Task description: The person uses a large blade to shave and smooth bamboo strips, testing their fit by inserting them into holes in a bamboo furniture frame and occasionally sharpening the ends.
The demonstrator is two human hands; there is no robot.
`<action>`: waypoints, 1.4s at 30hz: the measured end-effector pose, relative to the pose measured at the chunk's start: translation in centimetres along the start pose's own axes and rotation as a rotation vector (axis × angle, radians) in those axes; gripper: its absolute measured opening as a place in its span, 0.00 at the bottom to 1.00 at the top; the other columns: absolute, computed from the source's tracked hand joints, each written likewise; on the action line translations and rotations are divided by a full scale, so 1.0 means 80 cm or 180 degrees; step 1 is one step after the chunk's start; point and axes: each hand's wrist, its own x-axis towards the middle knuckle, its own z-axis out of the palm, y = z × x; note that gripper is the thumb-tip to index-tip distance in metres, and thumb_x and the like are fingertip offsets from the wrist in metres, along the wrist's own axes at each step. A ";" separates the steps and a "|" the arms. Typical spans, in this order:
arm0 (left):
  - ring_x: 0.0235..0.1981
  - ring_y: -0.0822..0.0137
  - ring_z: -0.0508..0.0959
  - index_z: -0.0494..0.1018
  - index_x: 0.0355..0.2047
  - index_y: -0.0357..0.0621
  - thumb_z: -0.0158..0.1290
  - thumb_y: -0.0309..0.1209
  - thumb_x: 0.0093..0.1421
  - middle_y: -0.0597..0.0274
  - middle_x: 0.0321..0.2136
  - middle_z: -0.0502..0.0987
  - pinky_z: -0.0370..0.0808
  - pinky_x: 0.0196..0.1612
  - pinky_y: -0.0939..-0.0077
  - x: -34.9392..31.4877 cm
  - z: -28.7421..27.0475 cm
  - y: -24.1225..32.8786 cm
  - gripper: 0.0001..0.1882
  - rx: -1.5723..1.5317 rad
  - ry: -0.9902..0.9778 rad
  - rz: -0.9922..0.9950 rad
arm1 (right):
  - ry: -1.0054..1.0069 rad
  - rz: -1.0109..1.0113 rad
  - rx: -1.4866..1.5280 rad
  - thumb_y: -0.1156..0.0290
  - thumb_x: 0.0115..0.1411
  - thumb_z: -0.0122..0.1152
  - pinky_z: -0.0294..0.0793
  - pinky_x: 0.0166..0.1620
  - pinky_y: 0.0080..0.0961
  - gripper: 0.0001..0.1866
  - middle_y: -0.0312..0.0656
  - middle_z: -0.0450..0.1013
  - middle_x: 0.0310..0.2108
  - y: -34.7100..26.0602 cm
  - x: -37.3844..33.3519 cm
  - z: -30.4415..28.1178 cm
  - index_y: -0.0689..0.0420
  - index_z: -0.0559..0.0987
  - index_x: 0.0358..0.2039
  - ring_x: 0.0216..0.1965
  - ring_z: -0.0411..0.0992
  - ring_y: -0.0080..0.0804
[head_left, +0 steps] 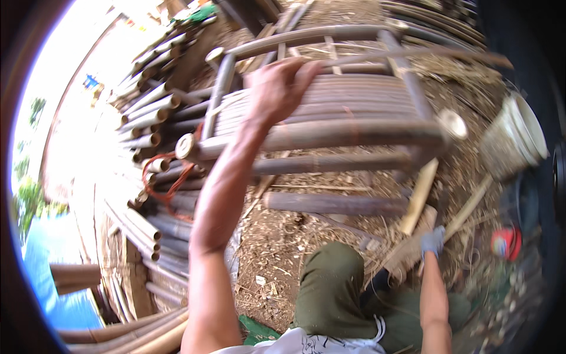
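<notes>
Over bamboo frame (354, 134), left hand (284, 85) clamped on blurred strip (466, 55); right hand (433, 241): grip unclear.

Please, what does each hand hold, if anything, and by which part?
The left hand holds a long strip near its left end. Whether the gloved right hand holds anything cannot be told.

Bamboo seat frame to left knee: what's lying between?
In the head view, a dark bamboo pole lies between the bamboo seat frame and the left knee, on ground strewn with shavings; a thin pale strip lies on its frame side.
</notes>
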 end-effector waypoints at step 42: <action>0.21 0.73 0.66 0.80 0.32 0.33 0.50 0.57 0.65 0.58 0.14 0.66 0.65 0.26 0.67 0.068 0.078 -0.181 0.33 -0.0996 -0.0066 -0.1140 | 0.2386 -0.4467 0.0993 0.52 0.62 0.54 0.64 0.47 0.50 0.21 0.43 0.70 0.20 -0.645 -0.109 -0.223 0.54 0.80 0.22 0.30 0.70 0.42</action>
